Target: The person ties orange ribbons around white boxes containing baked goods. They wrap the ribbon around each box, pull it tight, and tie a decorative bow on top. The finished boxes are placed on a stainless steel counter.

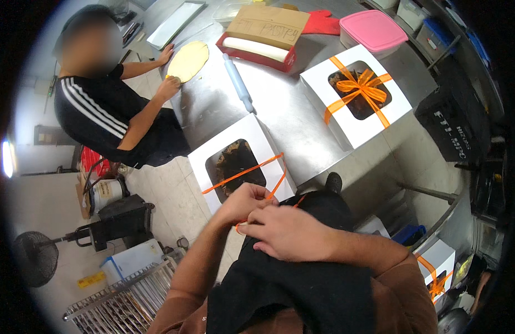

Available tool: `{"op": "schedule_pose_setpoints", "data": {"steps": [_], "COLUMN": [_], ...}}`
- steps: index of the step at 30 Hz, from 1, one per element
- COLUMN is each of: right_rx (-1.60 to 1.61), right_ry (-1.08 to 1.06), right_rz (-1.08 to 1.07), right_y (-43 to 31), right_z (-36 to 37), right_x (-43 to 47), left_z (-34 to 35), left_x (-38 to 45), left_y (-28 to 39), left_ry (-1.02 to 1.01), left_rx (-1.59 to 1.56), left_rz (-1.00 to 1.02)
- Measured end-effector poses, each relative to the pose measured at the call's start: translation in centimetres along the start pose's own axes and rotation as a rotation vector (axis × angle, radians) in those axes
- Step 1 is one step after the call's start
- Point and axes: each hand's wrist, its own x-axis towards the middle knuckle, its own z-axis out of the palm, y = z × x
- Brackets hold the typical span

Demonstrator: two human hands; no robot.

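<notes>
A white cake box (263, 137) with a clear window sits at the near edge of the steel table, a dark cake visible inside. A thin orange ribbon (242, 174) crosses its lid and runs down into my hands. My left hand (247, 202) pinches the ribbon beside the box's near edge. Just below and to the right, my right hand (284, 231) also holds the ribbon, a small loop of it showing at the fingertips. A second white box (316, 77), with an orange ribbon bow (362, 87) on its lid, stands further right on the table.
A light blue rolling pin (238, 83) lies behind the near box. Beyond are a red box with a white roll (255, 49), a red mitt (322, 23) and a pink-lidded tub (374, 31). At left, a co-worker (115, 112) touches flat dough (188, 61). A ribboned box (443, 252) is lower right.
</notes>
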Motion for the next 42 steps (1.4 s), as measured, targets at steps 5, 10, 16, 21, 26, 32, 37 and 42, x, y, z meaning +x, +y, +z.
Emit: {"op": "schedule_pose_setpoints", "data": {"steps": [5,10,16,21,26,32,37,42], "right_rx": [-0.008,-0.33,-0.314,-0.175,-0.372,0.096,0.778,1.235], "right_ry": [0.486,0.208,0.253,0.361,0.249,0.301,0.138,0.088], "right_rz": [0.504,0.439,0.478,0.539,0.511,0.841,1.194,1.5], "right_y": [8.2,14.1,15.5,14.5,12.6,8.5,5.8,8.5], "right_z": [-1.6,2.8,3.5,3.9,3.9,6.3,9.7,11.8], "right_x": [3.7,5.1,4.8,5.0,4.9,3.0,-0.1,-1.1], "left_z": [1.4,0.2,-3.4,-5.9,-15.0,-27.3,-29.6,-28.8], "left_x": [-1.3,-3.2,-8.4,-12.2,-10.2,1.9,10.5,14.5], "left_y": [-3.1,-4.4,-6.4,-7.5,-8.6,-7.8,-8.5,-11.0], "left_ry": [0.197,0.375,0.478,0.565,0.68,0.594,0.328,0.112], "left_rx": [-0.505,-0.24,0.107,0.272,0.524,0.669,0.355,0.263], "left_rz": [0.03,0.141,0.005,-0.015,0.213,0.394,0.303,0.192]}}
